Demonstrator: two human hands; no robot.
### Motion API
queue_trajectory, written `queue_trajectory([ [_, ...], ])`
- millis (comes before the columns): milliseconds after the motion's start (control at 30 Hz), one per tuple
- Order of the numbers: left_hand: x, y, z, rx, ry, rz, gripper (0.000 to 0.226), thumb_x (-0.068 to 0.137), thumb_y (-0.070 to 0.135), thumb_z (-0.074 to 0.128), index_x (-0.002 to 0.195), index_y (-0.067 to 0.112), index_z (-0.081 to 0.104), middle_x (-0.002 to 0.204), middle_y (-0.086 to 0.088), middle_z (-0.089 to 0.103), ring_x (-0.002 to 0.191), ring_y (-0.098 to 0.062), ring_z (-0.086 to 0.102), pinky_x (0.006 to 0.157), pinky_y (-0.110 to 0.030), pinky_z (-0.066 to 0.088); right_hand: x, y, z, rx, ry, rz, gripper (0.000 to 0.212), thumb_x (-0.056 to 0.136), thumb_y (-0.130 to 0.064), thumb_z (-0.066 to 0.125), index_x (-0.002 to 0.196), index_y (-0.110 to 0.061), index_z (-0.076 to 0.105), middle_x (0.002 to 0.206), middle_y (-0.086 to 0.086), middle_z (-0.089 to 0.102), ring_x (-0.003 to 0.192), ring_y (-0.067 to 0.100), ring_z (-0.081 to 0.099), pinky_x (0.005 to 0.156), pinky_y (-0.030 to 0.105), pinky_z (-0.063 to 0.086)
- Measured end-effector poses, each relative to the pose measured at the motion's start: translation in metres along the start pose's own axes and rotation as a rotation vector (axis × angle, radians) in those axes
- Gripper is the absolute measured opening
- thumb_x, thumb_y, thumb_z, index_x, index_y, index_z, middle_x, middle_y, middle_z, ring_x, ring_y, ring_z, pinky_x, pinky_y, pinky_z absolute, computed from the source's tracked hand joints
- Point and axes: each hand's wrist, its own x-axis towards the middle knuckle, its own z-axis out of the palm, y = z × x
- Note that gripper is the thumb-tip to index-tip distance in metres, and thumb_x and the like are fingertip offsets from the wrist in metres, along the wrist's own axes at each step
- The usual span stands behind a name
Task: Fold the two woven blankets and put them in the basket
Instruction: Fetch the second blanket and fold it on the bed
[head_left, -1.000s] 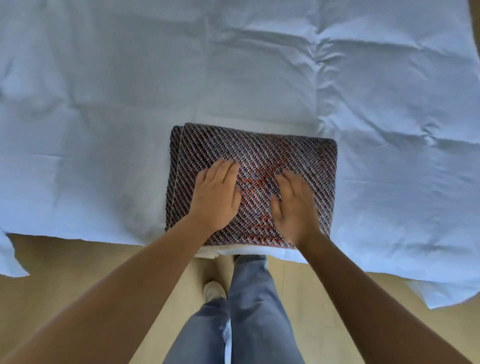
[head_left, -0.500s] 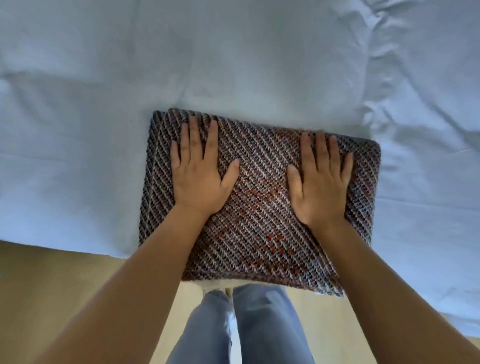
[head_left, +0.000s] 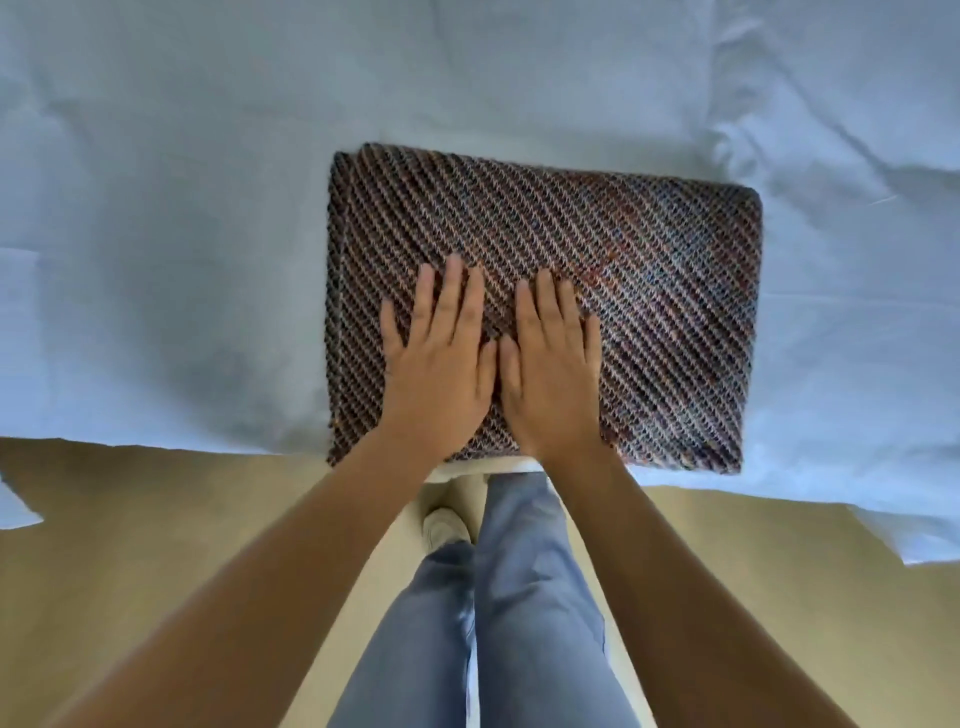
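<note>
Lying flat on the pale blue crumpled bed sheet (head_left: 156, 270), the folded rectangular woven blanket with diagonal brown, grey and rust stripes (head_left: 649, 291) sits with its near edge almost flush with the sheet's front edge, above the tan floor (head_left: 130, 545). Its long axis runs left to right across the view, tilted slightly down toward the right.

Starting at the left, the blanket's left edge lies just beyond the left hand (head_left: 436, 364), which rests palm-down, fingers spread flat, gripping nothing. Touching it thumb to thumb, the right hand (head_left: 553, 369) lies equally flat and open on the weave. Both hands sit on the near-left part of the rectangle, so most of the blanket stretches away to the right of the right hand and a bare band lies beyond the fingertips.

My judgement: the fold looks finished and the hands are pressing it down. Lifting it would likely call for the hands to part toward the two short ends; the left hand is nearer its end, the right has farther to go. No basket or second blanket is in view.
</note>
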Motion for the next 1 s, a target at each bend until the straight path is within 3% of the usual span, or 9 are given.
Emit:
queue_trajectory([
  [100, -0.034, -0.034, 0.015, 0.027, -0.129, -0.062, 0.069, 0.09, 0.057, 0.018, 0.146, 0.016, 0.008, 0.155, -0.012, 0.015, 0.142, -0.029, 0.012, 0.11, -0.048, 0.001, -0.024, 0.026, 0.01, -0.151, -0.049, -0.035, 0.052, 0.098, -0.037, 0.028, 0.146, -0.02, 0.016, 0.155, 0.009, 0.017, 0.143, 0.028, 0.01, 0.113, 0.044, 0.002],
  [200, -0.043, -0.059, 0.02, 0.032, -0.188, -0.045, 0.083, 0.083, 0.071, 0.009, 0.145, 0.017, 0.01, 0.153, -0.018, 0.018, 0.14, -0.034, 0.017, 0.108, -0.056, 0.01, -0.036, 0.06, 0.005, -0.267, -0.018, 0.023, 0.054, 0.096, -0.043, 0.032, 0.144, -0.022, 0.023, 0.151, 0.016, 0.026, 0.139, 0.038, 0.023, 0.11, 0.048, 0.01],
  [300, -0.044, -0.079, 0.017, -0.045, -0.295, -0.106, 0.101, 0.067, 0.086, 0.001, 0.145, 0.022, -0.009, 0.156, -0.015, -0.002, 0.142, -0.033, 0.0, 0.112, -0.052, 0.004, -0.046, 0.086, -0.007, -0.293, -0.057, 0.176, 0.056, 0.096, -0.044, 0.036, 0.146, -0.024, 0.021, 0.154, 0.016, 0.018, 0.141, 0.039, 0.015, 0.114, 0.05, 0.009],
  [367, -0.039, -0.084, 0.011, -0.15, -0.35, -0.136, 0.105, 0.066, 0.087, 0.014, 0.143, 0.024, -0.018, 0.155, -0.011, -0.016, 0.142, -0.03, -0.011, 0.113, -0.049, 0.0, -0.044, 0.089, -0.012, -0.297, -0.14, 0.204, 0.059, 0.096, -0.046, 0.031, 0.147, -0.026, 0.011, 0.157, 0.014, 0.007, 0.143, 0.036, 0.004, 0.115, 0.048, 0.003],
  [467, -0.028, -0.076, -0.006, -0.478, -0.309, -0.256, 0.115, 0.072, 0.062, 0.061, 0.145, 0.022, -0.018, 0.154, -0.009, -0.019, 0.142, -0.024, -0.013, 0.116, -0.044, 0.001, -0.033, 0.082, -0.026, -0.249, -0.205, 0.167, 0.061, 0.094, -0.048, 0.031, 0.148, -0.026, 0.012, 0.157, 0.013, 0.0, 0.143, 0.034, -0.003, 0.114, 0.05, 0.0],
  [600, 0.002, -0.059, -0.026, -0.821, -0.093, -0.619, 0.121, 0.062, 0.064, 0.069, 0.147, 0.022, -0.006, 0.156, -0.006, 0.008, 0.142, -0.023, 0.01, 0.115, -0.046, 0.013, -0.017, 0.069, -0.054, -0.13, 0.033, 0.148, 0.062, 0.09, -0.046, 0.048, 0.142, -0.019, 0.031, 0.156, 0.016, 0.008, 0.142, 0.036, 0.002, 0.111, 0.054, 0.006],
  [733, 0.035, -0.036, -0.029, -0.736, -0.132, -0.771, 0.125, 0.051, 0.069, 0.073, 0.146, 0.02, 0.008, 0.148, -0.01, 0.029, 0.134, -0.03, 0.031, 0.109, -0.052, 0.029, 0.013, 0.026, -0.04, -0.17, -0.047, -0.042, 0.069, 0.092, -0.052, 0.036, 0.147, -0.027, 0.003, 0.156, 0.008, -0.011, 0.139, 0.028, -0.019, 0.108, 0.047, -0.01],
  [900, 0.056, -0.049, -0.038, -0.994, -0.213, -0.908, 0.117, 0.033, 0.061, 0.083, 0.131, 0.007, 0.046, 0.128, -0.009, 0.057, 0.108, -0.024, 0.057, 0.094, -0.038, 0.046, 0.041, 0.02, -0.011, -0.202, -0.155, -0.173, 0.065, 0.092, -0.057, 0.021, 0.146, -0.031, -0.003, 0.157, 0.004, -0.007, 0.143, 0.025, -0.015, 0.107, 0.048, -0.02],
  [1000, 0.062, -0.049, -0.037, -1.064, -0.265, -0.907, 0.114, 0.031, 0.056, 0.082, 0.129, 0.008, 0.049, 0.127, -0.008, 0.058, 0.1, -0.02, 0.058, 0.09, -0.033, 0.046, 0.046, 0.058, -0.016, -0.238, -0.098, -0.131, 0.065, 0.089, -0.062, 0.012, 0.144, -0.034, -0.008, 0.158, 0.004, -0.003, 0.141, 0.02, -0.014, 0.107, 0.043, -0.023],
])
